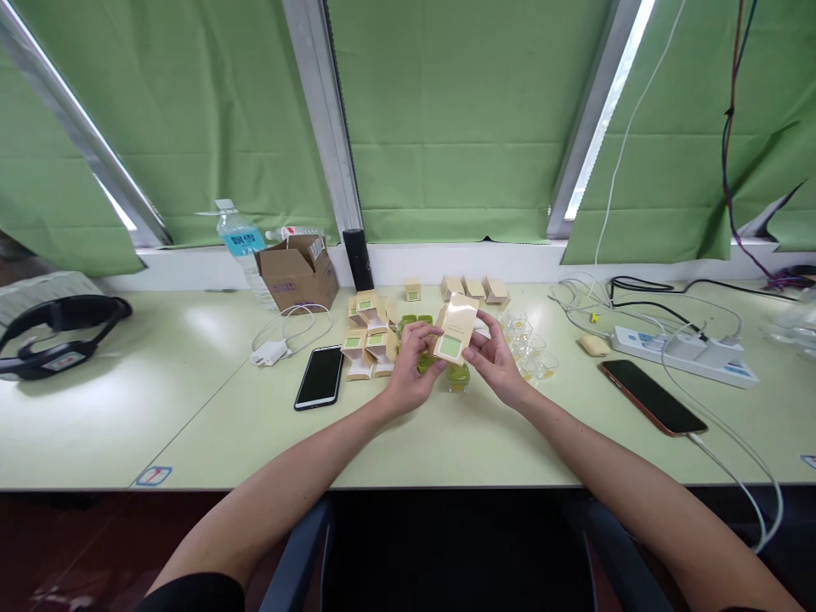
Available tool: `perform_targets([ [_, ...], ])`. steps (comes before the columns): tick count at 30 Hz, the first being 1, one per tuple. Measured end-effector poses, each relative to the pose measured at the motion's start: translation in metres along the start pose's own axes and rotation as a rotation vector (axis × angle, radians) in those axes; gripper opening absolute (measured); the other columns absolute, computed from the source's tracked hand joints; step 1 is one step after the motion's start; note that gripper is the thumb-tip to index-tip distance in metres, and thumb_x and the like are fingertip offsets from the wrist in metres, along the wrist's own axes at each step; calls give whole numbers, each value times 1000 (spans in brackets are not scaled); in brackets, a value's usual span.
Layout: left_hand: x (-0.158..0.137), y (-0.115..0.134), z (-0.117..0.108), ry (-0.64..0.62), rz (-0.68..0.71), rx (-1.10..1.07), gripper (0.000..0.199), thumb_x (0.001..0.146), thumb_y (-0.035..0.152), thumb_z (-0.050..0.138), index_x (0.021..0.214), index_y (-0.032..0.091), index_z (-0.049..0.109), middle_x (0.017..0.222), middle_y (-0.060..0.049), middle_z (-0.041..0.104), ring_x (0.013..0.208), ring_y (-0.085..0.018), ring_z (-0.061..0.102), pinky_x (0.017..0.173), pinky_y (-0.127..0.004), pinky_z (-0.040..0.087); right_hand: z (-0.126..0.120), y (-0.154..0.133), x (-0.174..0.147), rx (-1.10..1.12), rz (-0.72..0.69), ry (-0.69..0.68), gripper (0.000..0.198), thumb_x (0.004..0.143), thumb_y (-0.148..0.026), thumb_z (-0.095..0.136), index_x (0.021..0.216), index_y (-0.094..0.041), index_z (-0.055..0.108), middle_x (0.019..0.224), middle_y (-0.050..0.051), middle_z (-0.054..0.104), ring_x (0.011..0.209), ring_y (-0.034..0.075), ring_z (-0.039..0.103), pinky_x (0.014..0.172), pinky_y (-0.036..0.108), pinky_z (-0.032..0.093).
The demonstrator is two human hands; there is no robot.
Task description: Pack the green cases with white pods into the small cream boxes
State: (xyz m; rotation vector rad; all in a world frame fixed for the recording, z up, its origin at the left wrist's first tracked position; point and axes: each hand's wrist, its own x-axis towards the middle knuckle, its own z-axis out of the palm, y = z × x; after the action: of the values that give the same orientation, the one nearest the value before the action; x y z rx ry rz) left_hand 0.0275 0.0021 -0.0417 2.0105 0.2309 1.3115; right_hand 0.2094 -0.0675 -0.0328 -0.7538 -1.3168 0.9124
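Between my two hands is a small cream cardboard box (457, 323) with a green square on its face, tilted above the table. The fingers and thumb of my left hand (411, 370) grip its left side, and my right hand (494, 361) pinches its right side. Green jars (457, 378) stand just below and behind the hands, partly hidden. To the left are several cream boxes (376, 340) with flaps standing open. Clear containers (529, 347) are grouped right of my right hand. A few more small boxes (473, 289) stand at the back.
A phone (320, 376) and a white charger (271, 352) lie left, before a brown carton (299, 276) and a water bottle (246, 246). Headphones (60, 336) rest far left. On the right are a power strip (685, 355), cables and a charging phone (651, 397).
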Motion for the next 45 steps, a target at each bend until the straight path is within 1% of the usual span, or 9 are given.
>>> perform_targets([
  [10, 0, 6, 0, -18, 20, 39, 41, 98, 40, 61, 134, 27, 45, 132, -11, 39, 114, -24, 54, 93, -39, 55, 1, 1, 1, -57, -28, 26, 82, 85, -55, 80, 146, -37, 27, 115, 6, 71, 102, 24, 70, 80, 39, 61],
  [15, -1, 7, 1, 15, 66, 251, 52, 89, 38, 73, 130, 24, 44, 131, -13, 45, 129, -31, 48, 107, -49, 47, 4, 4, 1, -181, -82, 126, 83, 83, -49, 82, 146, -38, 29, 112, 2, 66, 90, 18, 67, 87, 39, 58],
  [21, 0, 8, 3, 114, 63, 418, 55, 81, 39, 83, 117, 24, 45, 120, -10, 53, 115, -27, 55, 97, -43, 48, 8, 4, -1, -311, -140, 155, 89, 79, -38, 86, 148, -39, 31, 116, 2, 64, 93, 18, 66, 88, 39, 57],
  [26, 5, 4, -2, 197, -106, 250, 47, 87, 32, 74, 122, 25, 43, 119, -8, 55, 109, -23, 57, 94, -39, 48, 1, -3, 2, -313, -149, 127, 60, 91, -37, 72, 142, -35, 40, 120, 6, 67, 102, 21, 68, 92, 43, 57],
  [31, 11, -12, -13, 300, -277, -81, 63, 87, 42, 74, 133, 29, 34, 126, -9, 55, 110, -23, 60, 95, -40, 51, -7, -17, 2, -860, -82, 65, 21, 89, -32, 68, 108, -25, 63, 113, 7, 73, 99, 26, 67, 88, 45, 52],
  [35, 11, -19, -15, 293, -299, -264, 69, 84, 51, 78, 134, 30, 35, 125, -9, 59, 116, -25, 60, 94, -40, 52, -3, -23, 1, -1269, 11, -189, 35, 82, -36, 77, 112, -22, 66, 108, 8, 77, 107, 32, 65, 94, 47, 47],
  [39, 10, -21, -16, 253, -309, -267, 68, 85, 54, 75, 135, 29, 36, 119, -8, 65, 115, -26, 60, 92, -39, 52, 0, -20, 1, -1450, 69, -307, 38, 78, -33, 81, 112, -19, 70, 105, 10, 77, 105, 33, 67, 94, 47, 46],
  [42, 9, -23, -16, 181, -322, -224, 71, 85, 56, 74, 138, 29, 36, 116, -8, 67, 111, -25, 61, 90, -39, 53, -4, -20, 3, -1416, 44, -239, 27, 79, -32, 81, 102, -21, 72, 98, 9, 78, 93, 30, 70, 87, 43, 47],
  [45, 9, -24, -15, 83, -308, -202, 72, 85, 56, 73, 139, 28, 35, 113, -8, 68, 110, -25, 62, 89, -40, 53, -13, -25, 6, -1328, -36, 2, 22, 81, -33, 77, 100, -23, 72, 97, 8, 77, 87, 29, 69, 77, 41, 49],
])
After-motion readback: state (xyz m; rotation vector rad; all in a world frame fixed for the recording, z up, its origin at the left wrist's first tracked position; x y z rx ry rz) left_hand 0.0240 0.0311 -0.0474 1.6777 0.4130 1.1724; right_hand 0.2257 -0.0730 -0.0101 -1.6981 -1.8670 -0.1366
